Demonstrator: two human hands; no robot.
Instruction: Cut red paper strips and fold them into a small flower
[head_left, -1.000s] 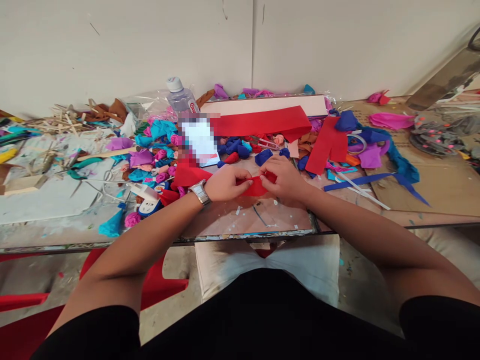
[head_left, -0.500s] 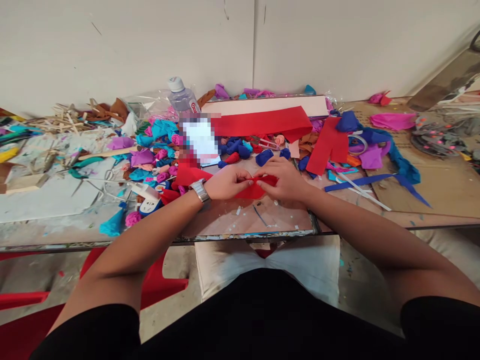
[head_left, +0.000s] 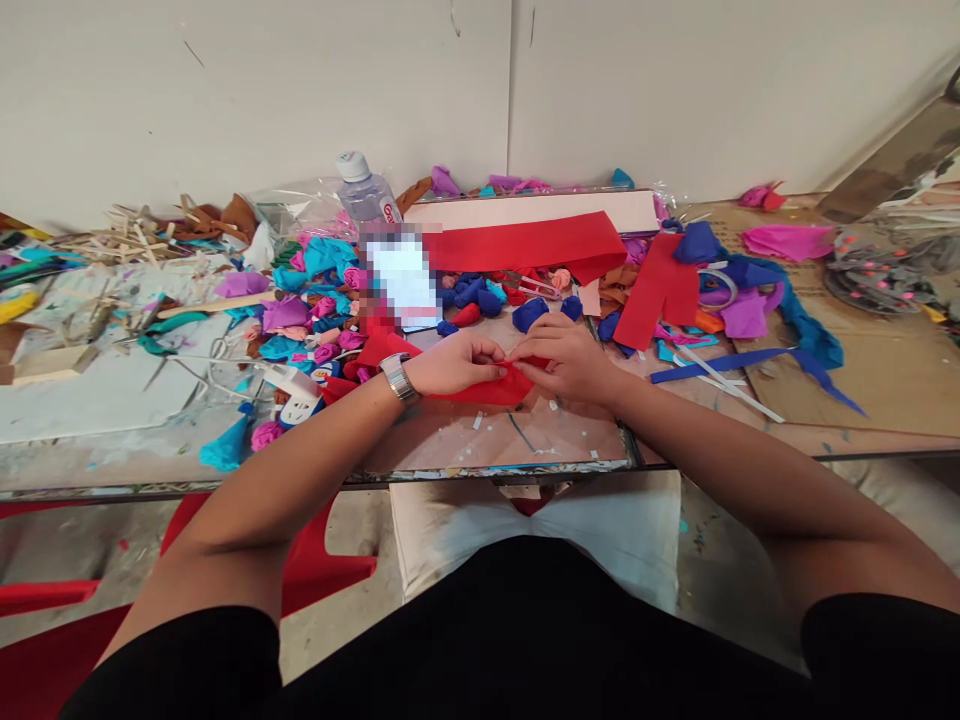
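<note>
A strip of red crepe paper (head_left: 499, 389) is held between my two hands above the near part of the table. My left hand (head_left: 457, 364), with a metal watch on its wrist, pinches it between thumb and fingers. Close beside it, my right hand (head_left: 564, 358) grips the strip with thumb and bent fingers, the fingertips of both hands almost meeting. Part of the paper hangs toward me below the fingers; the piece inside the grip is hidden. Just beyond my right hand lie dark blue crepe paper buds (head_left: 529, 314).
Behind my hands lie a long red paper strip (head_left: 525, 246), a phone-like bright screen (head_left: 405, 275), blurred out, and a water bottle (head_left: 367, 195). A white power strip (head_left: 300, 408) and coloured paper roses crowd the left. A tape ring (head_left: 718, 290) and blue strip (head_left: 757, 360) lie right.
More of the red paper now shows, spread out below my fingers and to the left. My right fingers have straightened somewhat and shifted on the strip.
</note>
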